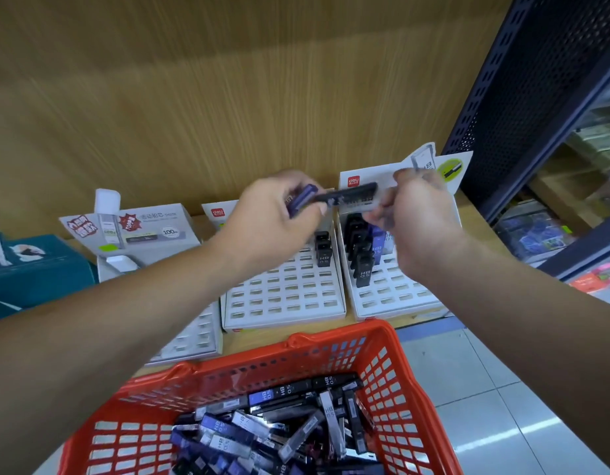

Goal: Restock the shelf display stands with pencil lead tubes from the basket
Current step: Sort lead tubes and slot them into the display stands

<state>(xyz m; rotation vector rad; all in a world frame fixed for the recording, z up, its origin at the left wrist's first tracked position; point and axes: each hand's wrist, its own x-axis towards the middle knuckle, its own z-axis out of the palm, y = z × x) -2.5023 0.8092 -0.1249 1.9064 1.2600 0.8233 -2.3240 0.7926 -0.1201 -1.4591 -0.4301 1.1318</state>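
Observation:
A red plastic basket in front of me holds several loose pencil lead tubes, black and blue. On the wooden shelf stand white slotted display stands: a middle stand with a few black tubes at its back right, and a right stand with a column of black tubes and some blue ones. My left hand grips a blue tube above the middle stand. My right hand pinches the end of a black tube that reaches across to the left hand.
A third white stand sits at the left, partly behind my left arm, with a teal box beside it. A dark perforated shelf upright rises at the right. Tiled floor lies right of the basket.

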